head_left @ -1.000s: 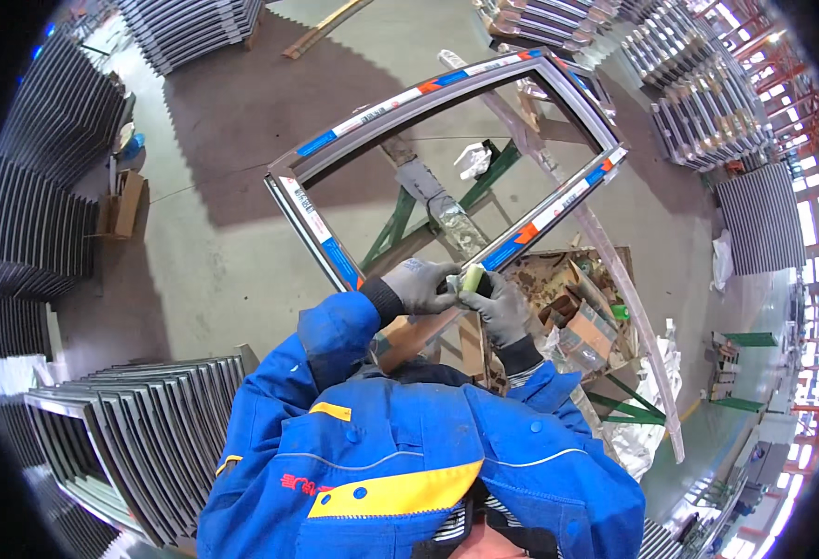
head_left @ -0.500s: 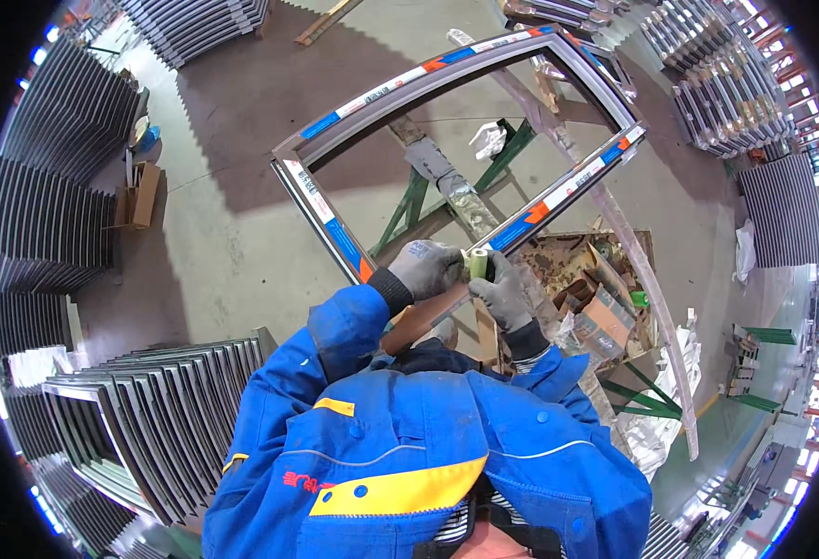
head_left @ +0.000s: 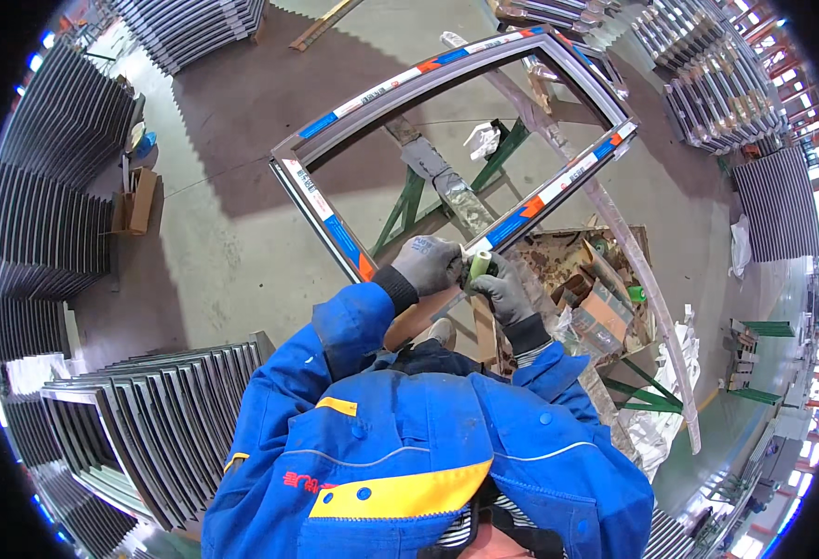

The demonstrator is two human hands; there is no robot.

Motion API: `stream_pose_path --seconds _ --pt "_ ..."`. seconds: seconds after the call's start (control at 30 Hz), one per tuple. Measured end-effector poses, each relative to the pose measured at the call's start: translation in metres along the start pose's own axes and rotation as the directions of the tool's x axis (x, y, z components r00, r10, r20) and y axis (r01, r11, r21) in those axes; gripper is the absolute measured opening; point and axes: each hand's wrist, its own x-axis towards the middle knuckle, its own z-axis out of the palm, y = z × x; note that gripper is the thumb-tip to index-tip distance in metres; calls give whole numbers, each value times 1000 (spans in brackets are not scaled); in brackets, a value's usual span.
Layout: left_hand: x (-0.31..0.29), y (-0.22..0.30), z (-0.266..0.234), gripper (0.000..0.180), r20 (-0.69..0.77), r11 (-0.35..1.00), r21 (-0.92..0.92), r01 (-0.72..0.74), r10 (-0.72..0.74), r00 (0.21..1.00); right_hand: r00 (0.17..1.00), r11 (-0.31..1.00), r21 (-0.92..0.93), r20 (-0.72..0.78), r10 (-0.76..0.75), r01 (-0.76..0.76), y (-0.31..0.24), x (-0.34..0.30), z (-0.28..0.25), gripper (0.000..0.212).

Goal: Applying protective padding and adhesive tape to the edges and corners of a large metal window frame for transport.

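A grey window frame (head_left: 407, 86), wrapped in printed white, blue and orange film, lies in front of me on green-legged supports. At its near corner my left hand (head_left: 425, 264), in a grey glove, is closed with the fingertips pinched together. Whatever they pinch is hidden. Close beside it, my gloved right hand (head_left: 504, 289) grips a small roll of light green tape (head_left: 480, 265) against that same corner. The roll is tilted, with its pale end facing up.
An open bin (head_left: 642, 321) with cardboard and scraps stands right of the frame. Racked frames (head_left: 162, 419) stand at the near left, and more stacks (head_left: 46, 214) line the left side. A cardboard box (head_left: 134, 201) sits on the floor. A long wrapped strip (head_left: 628, 238) runs down the right.
My right hand has shifted slightly down and to the right, and the tape roll has tilted a little. My left hand stays at the frame's corner.
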Motion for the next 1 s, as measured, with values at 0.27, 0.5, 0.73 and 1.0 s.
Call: stream_pose_path --seconds 0.27,0.5,0.73,1.0 --pt "1 17 -11 17 40 998 27 55 -56 998 984 960 220 82 161 -175 0 2 -12 34" --pt "-5 17 -21 16 7 990 -125 72 -72 997 999 996 -70 -4 50 -50 -9 -3 -7 33" --pt "-14 17 -32 26 61 985 -163 59 -50 997 997 997 -38 10 73 -73 -12 -4 -2 35" --pt "-17 23 -43 45 107 979 -206 -12 35 994 998 997 -68 50 40 -37 -26 -9 16 37"
